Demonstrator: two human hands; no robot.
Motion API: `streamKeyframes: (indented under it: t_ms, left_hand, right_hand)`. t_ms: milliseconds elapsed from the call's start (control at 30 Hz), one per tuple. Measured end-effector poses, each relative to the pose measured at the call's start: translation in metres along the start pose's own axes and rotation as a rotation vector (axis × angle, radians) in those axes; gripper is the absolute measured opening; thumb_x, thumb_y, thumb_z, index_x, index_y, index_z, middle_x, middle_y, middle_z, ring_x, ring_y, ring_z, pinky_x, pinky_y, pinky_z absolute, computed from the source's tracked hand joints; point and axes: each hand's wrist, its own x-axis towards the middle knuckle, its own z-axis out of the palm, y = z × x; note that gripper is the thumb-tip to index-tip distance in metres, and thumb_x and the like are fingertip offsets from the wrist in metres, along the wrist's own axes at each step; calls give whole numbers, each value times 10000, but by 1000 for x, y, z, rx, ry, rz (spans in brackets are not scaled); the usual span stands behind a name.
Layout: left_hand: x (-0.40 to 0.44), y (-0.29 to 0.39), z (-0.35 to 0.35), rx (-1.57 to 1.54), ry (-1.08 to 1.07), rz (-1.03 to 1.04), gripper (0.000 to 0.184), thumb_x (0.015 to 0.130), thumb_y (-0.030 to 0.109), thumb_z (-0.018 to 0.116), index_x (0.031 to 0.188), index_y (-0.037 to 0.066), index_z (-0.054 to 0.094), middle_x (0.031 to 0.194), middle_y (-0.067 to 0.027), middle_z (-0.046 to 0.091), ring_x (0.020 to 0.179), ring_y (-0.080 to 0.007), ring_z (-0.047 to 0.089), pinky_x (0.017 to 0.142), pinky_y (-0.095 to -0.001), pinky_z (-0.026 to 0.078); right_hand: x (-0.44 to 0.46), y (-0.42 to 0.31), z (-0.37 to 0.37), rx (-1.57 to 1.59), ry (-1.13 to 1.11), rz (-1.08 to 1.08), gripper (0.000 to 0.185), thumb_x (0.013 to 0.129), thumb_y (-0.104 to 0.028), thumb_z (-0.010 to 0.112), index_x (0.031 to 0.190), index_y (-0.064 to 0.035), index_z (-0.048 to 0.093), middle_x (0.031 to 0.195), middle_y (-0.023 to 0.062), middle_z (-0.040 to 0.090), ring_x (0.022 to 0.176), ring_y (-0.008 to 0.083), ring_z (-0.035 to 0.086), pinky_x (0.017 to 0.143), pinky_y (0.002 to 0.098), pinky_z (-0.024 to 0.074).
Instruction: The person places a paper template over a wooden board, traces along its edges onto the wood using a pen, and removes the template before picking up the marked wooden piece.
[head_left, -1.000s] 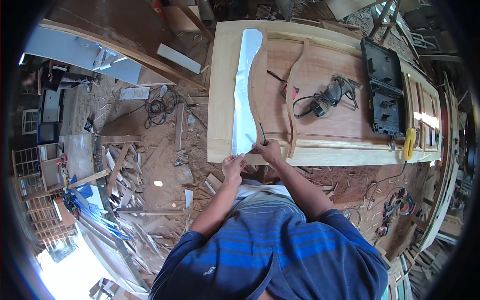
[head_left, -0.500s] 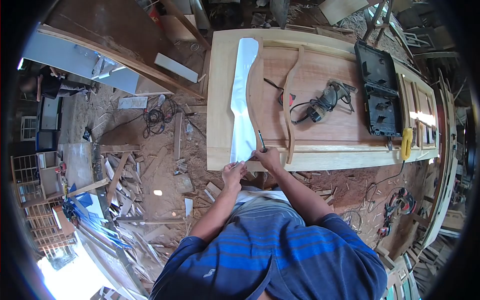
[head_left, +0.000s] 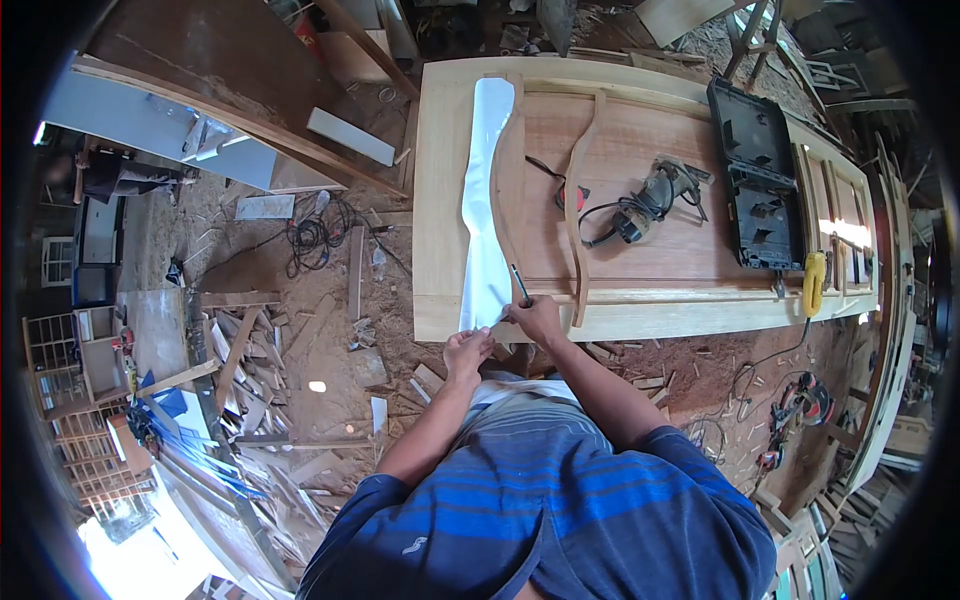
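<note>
A long white sheet (head_left: 482,205), cut with a wavy edge, lies along the left part of a pale wooden panel door (head_left: 440,200). Its near end is pinched by my left hand (head_left: 468,352), fingers closed, at the door's front edge. My right hand (head_left: 537,321) is closed around a dark pencil (head_left: 519,283), point end hidden, and its fingertips also touch the sheet's near right corner. Against the sheet's right side lies a curved brown wooden piece (head_left: 510,180). A second, thinner curved strip (head_left: 578,200) rests farther right on the door.
On the door are a corded power tool (head_left: 645,208), a red tape measure (head_left: 572,196), an open black tool case (head_left: 758,180) and a yellow corded socket (head_left: 815,283). Cables (head_left: 318,235) and wood scraps (head_left: 290,400) litter the floor. Another person (head_left: 110,175) is at far left.
The white sheet has shifted slightly and ripples more along its length. The pencil leans a little more to the left. My hands have barely moved; the person at far left has changed posture.
</note>
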Motion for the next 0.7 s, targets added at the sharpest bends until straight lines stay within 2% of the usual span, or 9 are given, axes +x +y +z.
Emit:
streamKeyframes:
  t_ms: [133, 200, 300, 400, 600, 700]
  left_hand:
    - [-11, 13, 2, 197, 15, -2, 396, 926, 183, 816, 1129, 20, 518, 880, -110, 697, 734, -189, 710, 656, -354, 613]
    - [-7, 15, -5, 341, 40, 32, 376, 937, 209, 805, 1113, 12, 538, 824, -100, 693, 660, -160, 680, 606, -343, 592]
    - [-20, 31, 0, 732, 106, 313, 383, 904, 280, 819, 1076, 15, 602, 796, -99, 697, 689, -175, 694, 649, -340, 560]
    - [13, 24, -9, 856, 135, 563, 364, 897, 309, 805, 1067, 34, 638, 814, -87, 708, 709, -195, 695, 654, -352, 537]
    - [26, 48, 5, 894, 97, 645, 344, 901, 299, 794, 1078, 37, 658, 813, -97, 714, 720, -234, 698, 692, -384, 556]
    - [-8, 67, 21, 986, 39, 637, 331, 899, 270, 786, 1093, 36, 656, 893, -114, 719, 814, -272, 712, 768, -412, 569]
  right_hand:
    - [2, 3, 1, -6, -12, -3, 334, 829, -312, 819, 790, 19, 794, 700, 112, 756, 629, 170, 715, 629, 350, 554]
    - [1, 2, -1, -33, -10, 20, 332, 820, -337, 811, 769, -9, 792, 702, 116, 755, 651, 220, 735, 664, 373, 572]
    - [0, 2, 0, -21, -5, 31, 333, 817, -358, 812, 766, -30, 793, 702, 114, 753, 663, 244, 742, 683, 386, 579]
    - [4, 11, 4, 14, -12, 14, 340, 819, -369, 817, 795, -31, 796, 706, 113, 752, 669, 243, 741, 686, 386, 577]
    - [0, 7, 0, -87, 38, -6, 393, 789, -400, 837, 824, -13, 780, 739, 175, 744, 701, 315, 744, 708, 416, 582]
    - [-1, 3, -1, -158, 62, -24, 408, 774, -407, 845, 816, -8, 771, 768, 212, 741, 732, 368, 744, 730, 448, 585]
